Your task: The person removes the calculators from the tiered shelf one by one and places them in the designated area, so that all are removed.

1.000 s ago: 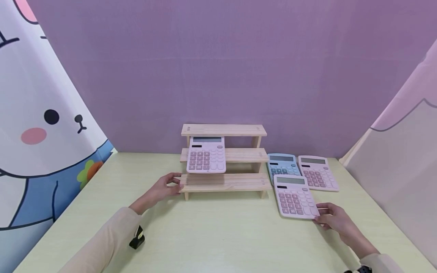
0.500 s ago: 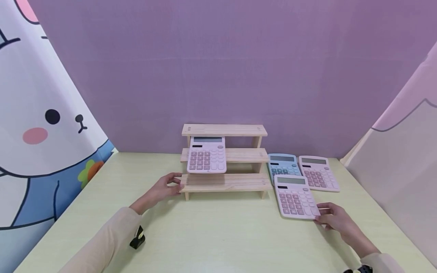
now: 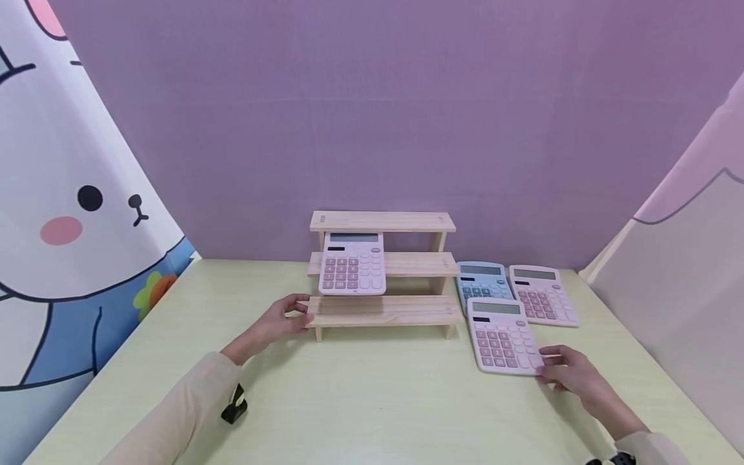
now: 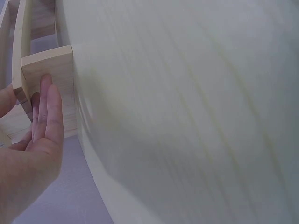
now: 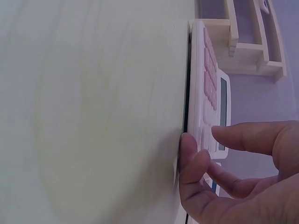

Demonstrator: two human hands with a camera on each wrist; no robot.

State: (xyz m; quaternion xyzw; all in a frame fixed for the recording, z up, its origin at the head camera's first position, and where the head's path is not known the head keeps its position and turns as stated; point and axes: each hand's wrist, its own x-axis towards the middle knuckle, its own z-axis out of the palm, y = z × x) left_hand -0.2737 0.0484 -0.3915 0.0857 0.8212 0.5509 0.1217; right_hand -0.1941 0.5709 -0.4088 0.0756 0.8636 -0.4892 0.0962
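Observation:
A three-tier wooden display rack stands at mid-table. My left hand grips the left end of its lowest shelf, and in the left wrist view the thumb and fingers lie on opposite faces of the board. On the right, my right hand pinches the lower right corner of a pink calculator. The right wrist view shows the thumb over its key face and fingertips at its lower edge. Another pink calculator leans on the rack's middle shelf, face forward.
Behind the pinched calculator lie a blue calculator, partly covered by it, and a further pink calculator. A purple backdrop rises at the table's far edge, with a cartoon-print cloth at left and a pale cloth at right.

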